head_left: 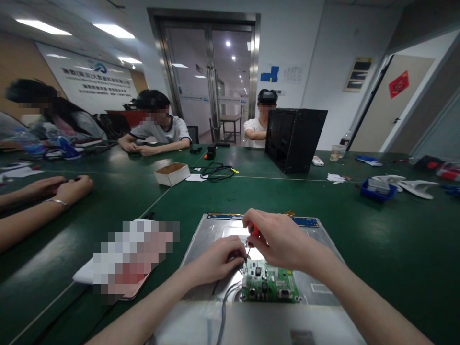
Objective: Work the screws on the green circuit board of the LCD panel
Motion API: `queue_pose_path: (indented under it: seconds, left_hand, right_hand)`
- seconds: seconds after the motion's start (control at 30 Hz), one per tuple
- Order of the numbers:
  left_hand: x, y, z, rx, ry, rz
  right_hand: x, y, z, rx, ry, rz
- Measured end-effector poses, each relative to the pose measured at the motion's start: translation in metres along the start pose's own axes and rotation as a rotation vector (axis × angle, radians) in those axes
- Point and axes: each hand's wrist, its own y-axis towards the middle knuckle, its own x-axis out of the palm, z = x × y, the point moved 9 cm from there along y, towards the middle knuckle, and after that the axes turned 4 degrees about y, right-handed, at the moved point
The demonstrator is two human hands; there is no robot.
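My right hand (278, 239) grips a screwdriver (254, 230) by its red and black handle, the thin shaft slanting down to the upper left corner of a green circuit board (271, 282). Beside that tip, my left hand (224, 256) has its fingers pinched together; what lies between them is hidden. The board sits on a flat silver metal panel (323, 261) with a blue strip (305, 222) along its far edge. A grey cable (223, 311) curves from the board's left side toward me.
A black computer case (296, 139) stands across the green table (388, 249). A white open box (172, 175), black cable (217, 171) and blue tray (378, 189) lie farther off. Left are a pixelated white-and-pink item (125, 261) and another person's hands (74, 189). More people sit opposite.
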Motion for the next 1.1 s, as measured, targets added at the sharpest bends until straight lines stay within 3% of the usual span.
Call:
queue_pose_path:
  seconds: [0.3,0.4,0.67,1.1]
  left_hand:
    - [0.002,-0.001,-0.004,0.011,-0.005,0.012]
    - [0.001,0.000,-0.002,0.017,-0.006,0.010]
    - [0.000,0.000,0.001,0.019,0.001,0.021]
    - [0.002,0.000,-0.001,0.020,-0.009,0.004]
  right_hand:
    - [0.000,0.001,0.000,0.063,-0.178,-0.018]
    - [-0.001,0.000,0.000,0.073,-0.164,-0.018]
    - [-0.001,-0.006,-0.012,-0.066,-0.041,-0.037]
    - [-0.001,-0.003,-0.005,0.005,-0.142,-0.019]
